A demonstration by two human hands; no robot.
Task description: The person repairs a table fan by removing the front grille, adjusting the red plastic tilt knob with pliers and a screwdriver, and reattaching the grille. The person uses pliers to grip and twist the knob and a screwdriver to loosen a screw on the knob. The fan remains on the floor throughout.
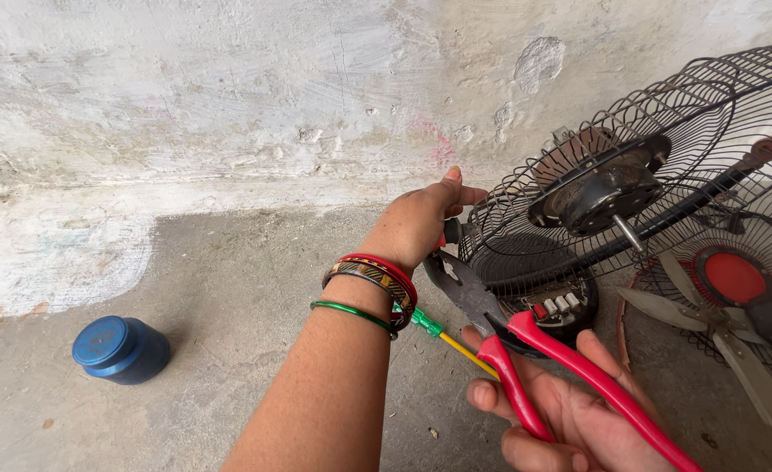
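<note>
Head view, lidded blue jar (122, 350) on floor, right hand (570, 411) gripping red pliers (526, 350)

Blue round lidded jar (121, 350) lying on concrete floor (255, 288), lower left (label unseen).

The person's left arm stretches forward from the lower middle of the view, forearm bare, wrist ringed with bangles in red, patterned gold and green. The left hand (421, 223) is seen from its back, fingers curled closed around something mostly hidden beneath the palm, thumb pointing up and away. The right hand (570, 415) enters from the bottom right, palm turned upward, fingers loosely bent and wrapped about a pair of slim red handles, the thumb resting on the near one and the fingertips (482, 395) showing beneath. The two hands sit near each other, the left higher and farther out, the right low and close to the body.
</note>
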